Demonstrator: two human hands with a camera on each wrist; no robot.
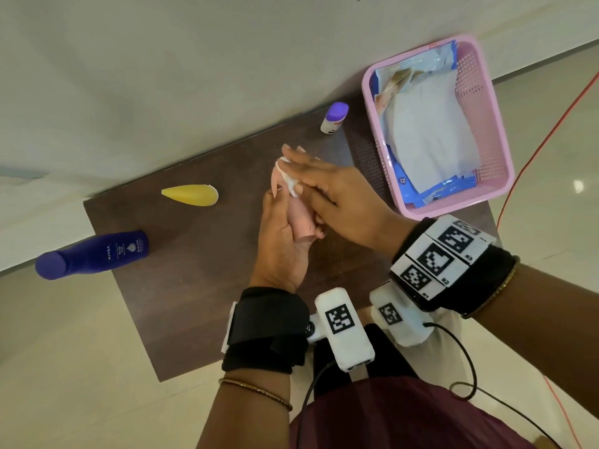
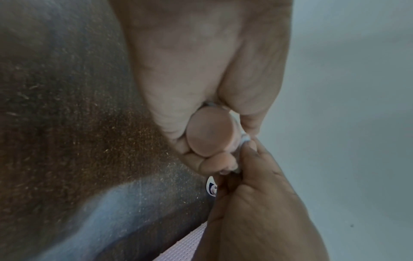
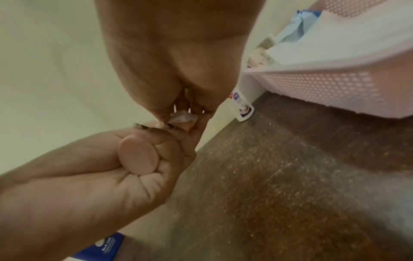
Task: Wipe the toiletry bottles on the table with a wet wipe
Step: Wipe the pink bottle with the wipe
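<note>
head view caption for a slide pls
Left hand holds a pink bottle; right hand rubs it with a wet wipe.

The room's light is soft and even from above; the pale floor [image 1: 570, 222] holds one small glare spot, and the basket [image 1: 453, 207] lays a faint meshed shadow on the dark worktop [image 1: 194, 286]. Straight edges bow near the borders. At the wrists it looks dimmer: the left hand [image 2: 201, 61] and right hand [image 3: 174, 53] loom blurred, and a bluish sheen crosses the worktop.

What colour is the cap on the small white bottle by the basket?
Purple: the cap of the small white bottle shows best in the head view.
</note>
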